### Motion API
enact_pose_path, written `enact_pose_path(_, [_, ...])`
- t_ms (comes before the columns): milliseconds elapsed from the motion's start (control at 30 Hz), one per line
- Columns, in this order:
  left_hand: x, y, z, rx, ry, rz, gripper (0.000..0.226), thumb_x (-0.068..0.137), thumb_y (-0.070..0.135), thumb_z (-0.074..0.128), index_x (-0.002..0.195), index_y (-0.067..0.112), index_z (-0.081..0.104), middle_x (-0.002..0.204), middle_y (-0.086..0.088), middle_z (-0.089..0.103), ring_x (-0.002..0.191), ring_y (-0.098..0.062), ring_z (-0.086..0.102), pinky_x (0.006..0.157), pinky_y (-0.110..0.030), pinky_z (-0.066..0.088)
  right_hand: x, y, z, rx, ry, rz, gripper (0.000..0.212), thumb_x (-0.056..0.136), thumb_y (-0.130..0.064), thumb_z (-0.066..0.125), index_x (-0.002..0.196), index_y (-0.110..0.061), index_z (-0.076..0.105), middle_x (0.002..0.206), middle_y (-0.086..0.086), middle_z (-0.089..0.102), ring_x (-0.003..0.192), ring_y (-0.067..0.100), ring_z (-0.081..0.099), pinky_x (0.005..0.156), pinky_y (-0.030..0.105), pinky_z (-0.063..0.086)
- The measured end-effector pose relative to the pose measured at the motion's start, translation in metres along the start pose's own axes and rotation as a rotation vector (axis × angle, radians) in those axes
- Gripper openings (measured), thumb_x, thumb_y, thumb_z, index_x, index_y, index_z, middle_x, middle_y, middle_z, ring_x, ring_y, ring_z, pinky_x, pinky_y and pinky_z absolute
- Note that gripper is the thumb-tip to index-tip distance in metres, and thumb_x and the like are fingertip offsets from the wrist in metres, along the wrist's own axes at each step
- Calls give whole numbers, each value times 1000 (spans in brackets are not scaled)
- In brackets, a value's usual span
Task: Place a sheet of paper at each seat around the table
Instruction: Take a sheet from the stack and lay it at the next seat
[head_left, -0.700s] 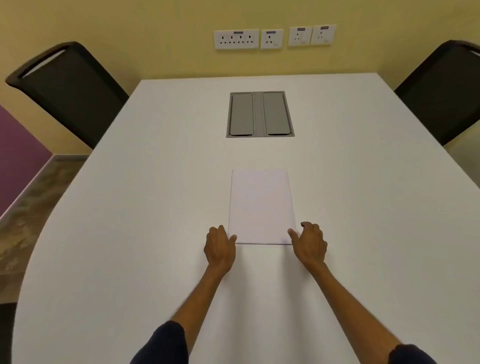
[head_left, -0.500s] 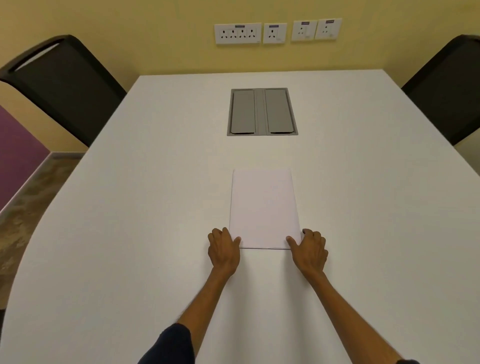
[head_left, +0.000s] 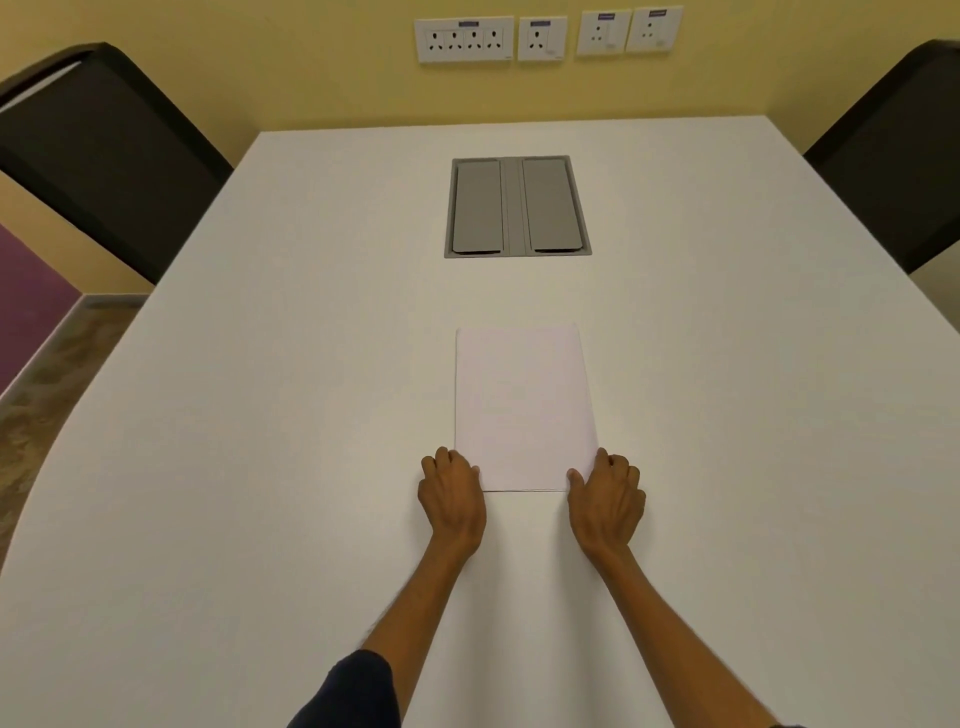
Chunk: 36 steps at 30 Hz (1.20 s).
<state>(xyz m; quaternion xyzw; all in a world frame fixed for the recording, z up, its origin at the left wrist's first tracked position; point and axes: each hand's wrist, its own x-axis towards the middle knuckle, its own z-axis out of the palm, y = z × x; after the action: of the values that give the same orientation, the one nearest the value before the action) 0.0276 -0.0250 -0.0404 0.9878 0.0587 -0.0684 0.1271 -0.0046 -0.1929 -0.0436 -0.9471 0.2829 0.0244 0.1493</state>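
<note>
Both hands (head_left: 530, 501) slid nearer — fingers curled, touching paper (head_left: 522, 405) corners.

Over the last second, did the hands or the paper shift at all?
Slightly. Both hands closed in on the near corners of the paper stack: the left hand and right hand now have their thumbs on top of those corners rather than beside them. The stack has barely moved and still lies flat on the white table, short of the grey cable hatch. Nothing is lifted.

Grey cable hatch (head_left: 517, 207), both flaps shut, upper centre of frame. White wall sockets (head_left: 548, 34) in a row top centre, on yellow wall (head_left: 311, 67).
</note>
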Motion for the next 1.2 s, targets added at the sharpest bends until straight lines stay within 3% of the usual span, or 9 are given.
enact_pose_path(167, [-2, 1, 7, 85, 4, 23, 29, 104, 22, 37, 126, 9, 51, 126, -5, 55, 111, -20, 53, 77, -28, 46, 0, 0, 4, -78, 10, -46, 47, 100, -36, 44, 137, -8, 42, 129, 6, 56, 115, 24, 50, 87, 35, 43])
enact_pose_path(300, [-3, 0, 13, 143, -9, 68, 44, 103, 13, 40, 145, 3, 33, 153, -12, 36, 126, -23, 49, 86, -29, 48, -1, 1, 9, -124, 31, -81, 47, 101, -34, 42, 139, -6, 40, 130, 6, 57, 113, 24, 53, 85, 35, 44])
enact_pose_path(467, [-4, -1, 17, 173, -25, 78, 50, 103, 12, 39, 149, -1, 23, 159, -16, 24, 137, -25, 42, 88, -29, 49, -1, 3, 14, -113, 53, -124, 44, 101, -28, 44, 140, -7, 43, 138, 7, 52, 114, 26, 54, 87, 37, 43])
enact_pose_path(600, [-3, -2, 18, 160, -33, 73, 51, 103, 13, 41, 149, 0, 24, 159, -15, 26, 138, -24, 42, 89, -28, 50, 0, 3, 15, 119, 167, -25, 25, 94, -17, 58, 116, -7, 64, 124, 12, 59, 110, 29, 55, 83, 41, 41])
enact_pose_path(733, [-2, -4, 16, 122, -13, 69, 49, 104, 18, 38, 149, 2, 27, 157, -12, 31, 134, -22, 46, 91, -28, 49, 6, 0, 12, 332, 213, 112, 16, 93, -18, 60, 102, -8, 69, 109, 10, 62, 101, 29, 57, 81, 39, 41])
enact_pose_path(867, [-5, -4, 10, -100, -4, 7, 49, 105, 30, 32, 147, 4, 31, 154, -9, 36, 136, -22, 42, 107, -33, 37, 12, -4, 8, 791, 111, 350, 22, 94, -21, 59, 110, -9, 68, 108, 13, 70, 95, 33, 66, 83, 39, 54])
enact_pose_path(1000, [-6, -5, -2, -471, 64, -47, 54, 101, 32, 47, 145, 2, 37, 153, -12, 39, 141, -27, 37, 118, -39, 25, 16, -1, 2, 1188, -23, 546, 26, 90, -13, 66, 116, -5, 67, 107, 12, 67, 89, 33, 69, 80, 41, 59])
enact_pose_path(1100, [-1, -8, -14, -758, 21, -134, 63, 97, 33, 56, 147, 3, 34, 150, -14, 43, 140, -29, 39, 116, -39, 31, 14, 4, -6, 1387, -63, 596, 29, 90, -9, 66, 118, -1, 64, 105, 10, 65, 76, 24, 67, 77, 35, 57])
enact_pose_path(1200, [7, -8, -25, -939, -28, -250, 67, 93, 31, 63, 146, 3, 36, 137, -15, 57, 127, -30, 52, 104, -33, 41, 8, 8, -13, 1495, -85, 579, 33, 91, -6, 65, 123, 2, 61, 109, 12, 65, 84, 25, 65, 77, 35, 56])
